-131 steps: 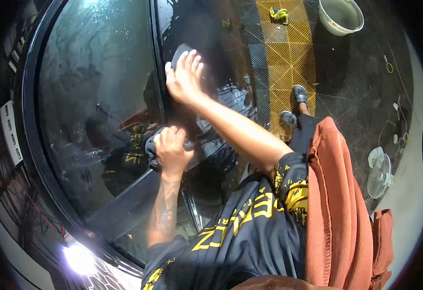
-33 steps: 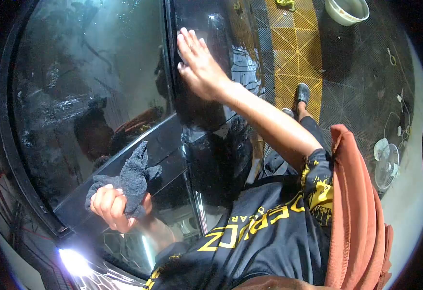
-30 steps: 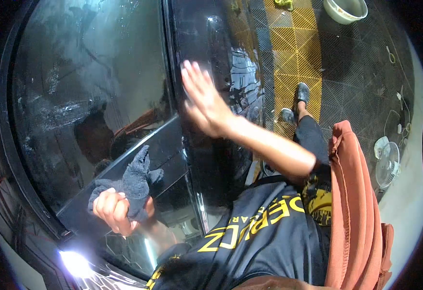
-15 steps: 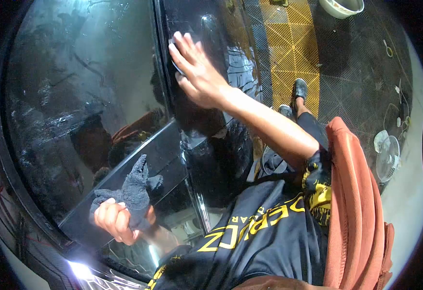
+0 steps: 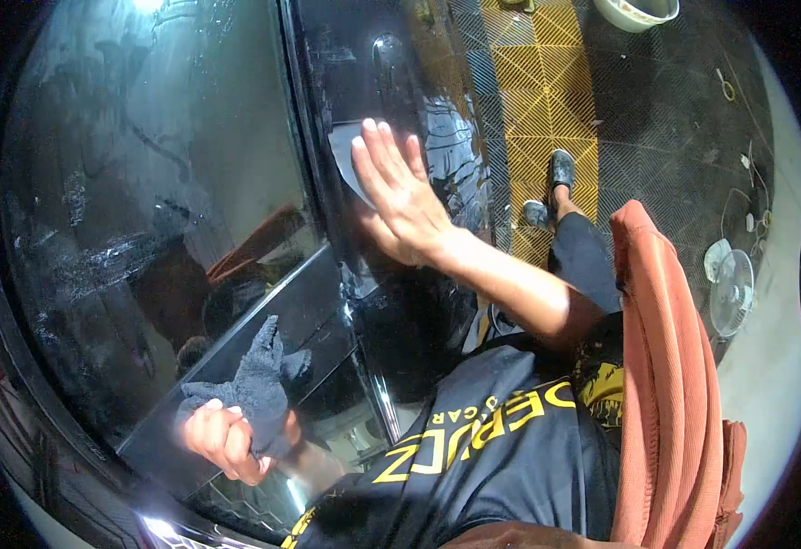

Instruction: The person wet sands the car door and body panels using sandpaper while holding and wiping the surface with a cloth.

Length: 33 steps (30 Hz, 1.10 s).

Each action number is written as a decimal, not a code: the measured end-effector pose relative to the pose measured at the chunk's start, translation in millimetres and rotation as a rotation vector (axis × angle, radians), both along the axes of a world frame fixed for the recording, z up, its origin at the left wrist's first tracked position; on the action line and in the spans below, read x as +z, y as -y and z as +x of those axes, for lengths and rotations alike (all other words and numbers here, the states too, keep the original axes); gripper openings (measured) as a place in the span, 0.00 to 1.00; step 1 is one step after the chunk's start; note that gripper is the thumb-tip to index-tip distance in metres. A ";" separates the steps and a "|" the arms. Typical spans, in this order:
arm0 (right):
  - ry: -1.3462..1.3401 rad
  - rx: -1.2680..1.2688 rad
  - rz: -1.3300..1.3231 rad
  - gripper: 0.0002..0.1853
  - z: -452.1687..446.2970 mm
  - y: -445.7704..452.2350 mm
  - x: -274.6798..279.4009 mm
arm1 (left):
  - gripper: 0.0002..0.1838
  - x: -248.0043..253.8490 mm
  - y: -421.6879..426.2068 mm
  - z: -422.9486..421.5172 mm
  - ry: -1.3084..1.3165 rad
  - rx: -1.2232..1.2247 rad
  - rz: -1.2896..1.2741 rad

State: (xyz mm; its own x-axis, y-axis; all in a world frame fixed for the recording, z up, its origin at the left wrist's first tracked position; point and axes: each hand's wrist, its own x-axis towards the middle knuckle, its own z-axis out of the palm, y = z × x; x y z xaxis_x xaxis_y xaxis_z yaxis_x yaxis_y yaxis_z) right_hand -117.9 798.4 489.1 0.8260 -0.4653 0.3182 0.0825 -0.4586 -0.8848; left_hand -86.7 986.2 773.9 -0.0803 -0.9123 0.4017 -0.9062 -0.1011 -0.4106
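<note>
Up close, grips a dark grey cloth (image 5: pixel 256 380) in the left hand (image 5: pixel 227 439), with fingers curled around its bunched folds, between seven and eight o'clock, before a dark glass pane (image 5: pixel 172 137) and a black trim strip (image 5: pixel 263 339). Lifts one twisted end of the cloth toward twelve o'clock. Near the centre, toward twelve o'clock, spreads the right hand (image 5: pixel 400 197) open, palm down and fingers extended, over a pale flat piece (image 5: pixel 343 157) on a glossy black panel (image 5: pixel 387 78). Covers part of that piece with the fingers, leaving the edge toward nine o'clock in sight; impossible to tell how hard it is pressed. Wears a black shirt (image 5: pixel 483 448) with yellow lettering at five o'clock, beside rust-coloured ribbed fabric (image 5: pixel 666 366) between three and four o'clock. Shows, farther out, a yellow floor strip (image 5: pixel 547 64) at one o'clock, a pale basin (image 5: pixel 637 11) between one and two, dark shoes (image 5: pixel 562 170) at two and a fan (image 5: pixel 732 293) at three.
</note>
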 end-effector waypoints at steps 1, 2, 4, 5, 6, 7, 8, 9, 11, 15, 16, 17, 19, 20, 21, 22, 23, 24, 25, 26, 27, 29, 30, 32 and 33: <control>-0.003 -0.038 -0.033 0.44 9.5 9.8 -0.1 | 0.25 0.7 -5.6 -5.4 -0.051 0.052 0.012; -0.006 -0.074 -0.066 0.42 28.1 27.5 -0.3 | 0.25 1.3 -11.2 -10.8 -0.101 0.106 0.022; -0.061 -0.155 -0.115 0.36 63.8 59.3 0.1 | 0.25 1.0 -9.7 -10.5 -0.091 0.133 0.003; -0.065 -0.170 -0.137 0.38 61.2 56.7 0.8 | 0.25 1.2 -10.1 -8.8 -0.087 0.143 -0.004; -0.069 -0.192 -0.161 0.39 56.7 53.5 -1.6 | 0.25 1.4 -11.8 0.9 -0.082 -0.004 0.004; -0.077 -0.139 -0.118 0.40 37.2 44.1 -0.3 | 0.25 -0.3 -9.7 5.3 -0.080 -0.084 0.001; -0.086 -0.081 -0.074 0.40 9.8 28.7 1.3 | 0.25 -1.9 -7.8 9.6 -0.075 -0.163 -0.001; -0.091 -0.083 -0.006 0.42 -6.0 18.7 2.9 | 0.24 -3.9 -2.3 5.3 -0.011 -0.084 -0.048; -0.122 -0.121 -0.067 0.41 1.6 22.5 -10.1 | 0.25 -6.5 7.8 2.6 0.083 -0.003 -0.109; -0.120 -0.210 -0.067 0.38 49.8 60.9 -15.6 | 0.24 -8.4 4.4 2.3 0.073 -0.016 -0.110; -0.110 -0.222 -0.043 0.38 45.5 55.5 -14.6 | 0.24 -7.8 2.7 1.0 0.052 -0.004 -0.098; -0.127 -0.181 0.005 0.39 28.1 42.4 -10.3 | 0.24 -8.4 3.6 -0.2 0.045 -0.001 -0.094; -0.164 -0.087 0.082 0.40 -3.7 26.0 -0.7 | 0.24 -8.6 4.2 1.2 0.032 0.006 -0.085; -0.164 -0.088 0.082 0.40 4.1 31.6 -2.6 | 0.24 -6.5 1.4 1.5 0.020 0.015 -0.075; -0.168 -0.137 0.015 0.39 20.9 42.6 -5.2 | 0.25 -5.1 -0.6 1.1 0.008 0.018 -0.067; -0.170 -0.183 -0.051 0.38 38.7 54.8 -10.1 | 0.25 -4.0 -3.3 0.0 0.000 0.024 -0.058; -0.155 -0.204 -0.079 0.37 56.8 71.2 -15.2 | 0.25 -2.5 -6.2 -2.1 -0.016 0.029 -0.052; -0.149 -0.226 -0.071 0.36 67.1 79.8 -15.6 | 0.25 -0.2 -8.5 -4.6 -0.037 0.033 -0.042; -0.156 -0.221 -0.054 0.37 62.9 73.4 -13.8 | 0.25 1.4 -10.8 -5.4 -0.048 0.036 -0.032; -0.163 -0.222 -0.043 0.38 54.2 65.8 -11.3 | 0.26 1.7 -12.3 -5.7 -0.065 0.037 -0.020; -0.162 -0.191 -0.015 0.39 36.6 50.6 -7.1 | 0.26 0.5 -8.8 -3.5 -0.063 0.027 -0.015; -0.188 -0.114 0.044 0.39 12.9 33.5 -3.8 | 0.24 -1.7 3.8 -2.1 0.022 0.041 -0.034; -0.188 -0.114 0.043 0.39 21.4 39.6 -6.4 | 0.24 -2.8 2.2 -2.9 0.026 0.044 -0.051; -0.145 -0.222 -0.043 0.38 55.1 65.5 -15.1 | 0.24 -4.7 -1.2 -4.6 0.035 0.050 -0.085; -0.122 -0.232 -0.031 0.37 69.0 81.2 -17.8 | 0.25 -2.8 -7.6 -9.9 -0.010 0.120 -0.034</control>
